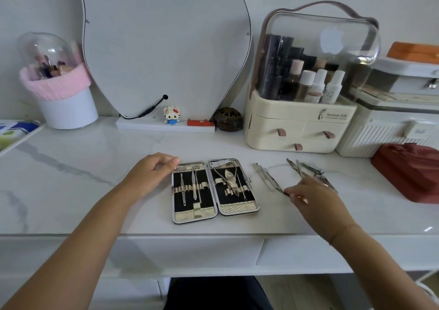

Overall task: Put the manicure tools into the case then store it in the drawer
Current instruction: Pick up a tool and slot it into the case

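So that the open case (pixel 237 208) cannot slide, my left hand (pixel 154 174) curls on its corner while my right hand (pixel 313 195) pinches a loose tool (pixel 268 179) by its end, ready for slotting in

The open case (pixel 215 191) lies flat in the middle of the table (pixel 83 191), with tools in both halves, and the left hand (pixel 152 174) touches its far left corner. Just right of the case lies a thin tool (pixel 267 178), the right hand (pixel 316 198) pinches its near end, and a pile of tools (pixel 308 169) lies a bit further right, partly under that hand. Behind the case stands a mirror (pixel 166 48), a box with little drawers (pixel 297 129) stands behind the pile, a cup of brushes (pixel 69 110) stands far back on the left, and a drawer (pixel 190 252) sits under the table's front edge.
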